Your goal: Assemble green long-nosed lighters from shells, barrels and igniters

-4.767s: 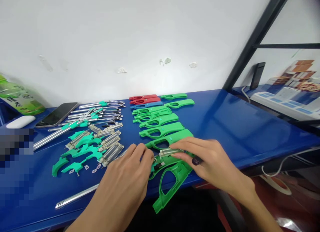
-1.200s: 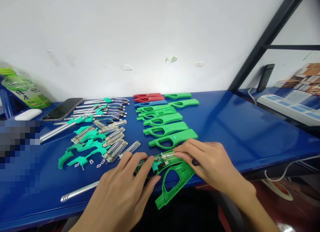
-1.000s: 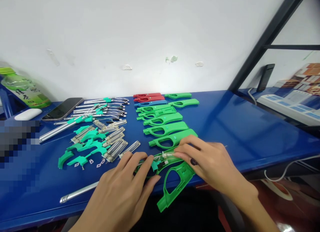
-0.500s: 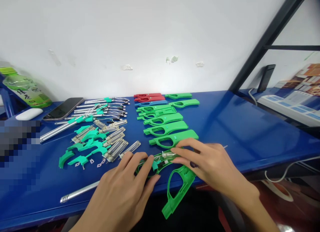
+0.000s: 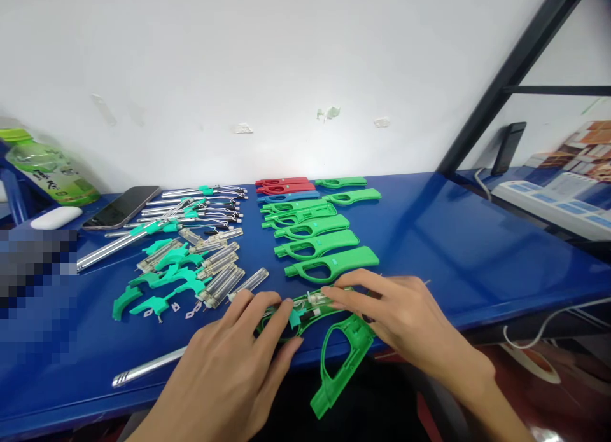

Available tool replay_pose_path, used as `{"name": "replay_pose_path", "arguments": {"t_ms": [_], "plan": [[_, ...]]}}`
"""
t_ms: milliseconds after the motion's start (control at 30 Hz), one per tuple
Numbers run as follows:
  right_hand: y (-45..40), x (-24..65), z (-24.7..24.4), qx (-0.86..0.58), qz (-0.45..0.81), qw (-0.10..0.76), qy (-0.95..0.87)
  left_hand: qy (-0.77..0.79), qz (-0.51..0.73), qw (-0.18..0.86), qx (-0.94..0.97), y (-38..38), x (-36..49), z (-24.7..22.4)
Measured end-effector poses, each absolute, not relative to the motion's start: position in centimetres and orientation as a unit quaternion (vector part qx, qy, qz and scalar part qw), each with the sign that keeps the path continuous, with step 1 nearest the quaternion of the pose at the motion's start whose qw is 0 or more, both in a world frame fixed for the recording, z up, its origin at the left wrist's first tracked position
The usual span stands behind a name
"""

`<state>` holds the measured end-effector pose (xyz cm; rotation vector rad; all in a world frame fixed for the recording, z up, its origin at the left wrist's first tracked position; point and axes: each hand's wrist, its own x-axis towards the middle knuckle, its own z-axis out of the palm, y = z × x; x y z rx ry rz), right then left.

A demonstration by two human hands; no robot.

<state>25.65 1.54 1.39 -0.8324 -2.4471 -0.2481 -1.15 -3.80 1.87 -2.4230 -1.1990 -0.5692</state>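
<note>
My left hand [image 5: 238, 353] has its fingers closed on the trigger end of an open green lighter shell [image 5: 327, 310] near the table's front edge. Inside that shell lie a teal trigger [image 5: 296, 317], thin wires and a clear fuel tank [image 5: 317, 297]. With its fingertips on the tank, my right hand [image 5: 396, 308] covers the shell's rear end. A second green shell half [image 5: 341, 366] slants down over the table edge beneath my right hand; whether the hand grips it is hidden. To the left, a silver metal tube [image 5: 147, 366] runs under my left hand.
Several green shell halves [image 5: 334, 262], red ones [image 5: 281, 188] and a blue one lie in a column. Left are teal triggers [image 5: 179, 276], clear tanks [image 5: 222, 286], metal tubes with wires [image 5: 191, 203], a phone [image 5: 121, 207], a white mouse [image 5: 56, 217] and a bottle [image 5: 50, 168].
The right fingers have shifted from pinching the tank's front to lying over it, and the tank sits lower in the shell. My left hand has barely moved.
</note>
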Motion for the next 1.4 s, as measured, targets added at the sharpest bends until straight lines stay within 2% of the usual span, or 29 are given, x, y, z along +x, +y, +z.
{"name": "replay_pose_path", "arguments": {"t_ms": [433,733,933,1000,1133,1400], "plan": [[1.6,25.7,1.7,-0.321,-0.062,0.258,-0.909,-0.417,-0.228,0.192,-0.858,-3.8,-0.5,2.1],[1.6,25.6,1.1,-0.336,-0.039,0.246,-0.908,-0.383,-0.241,0.126,-0.883,-2.9,0.4,1.1],[1.3,27.5,3.0,-0.415,-0.055,0.369,-0.83,-0.378,-0.244,0.119,-0.885,-2.9,0.3,1.1],[1.2,29.0,4.0,-0.456,-0.055,0.38,-0.803,-0.381,-0.246,0.117,-0.884,-2.9,0.2,0.9],[2.6,31.8,4.5,-0.518,-0.019,0.347,-0.782,-0.381,-0.242,0.119,-0.884,-3.0,0.2,0.8],[8.0,33.9,1.5,-0.48,-0.01,0.29,-0.828,-0.37,-0.245,0.139,-0.885,-2.9,0.3,1.1]]}}
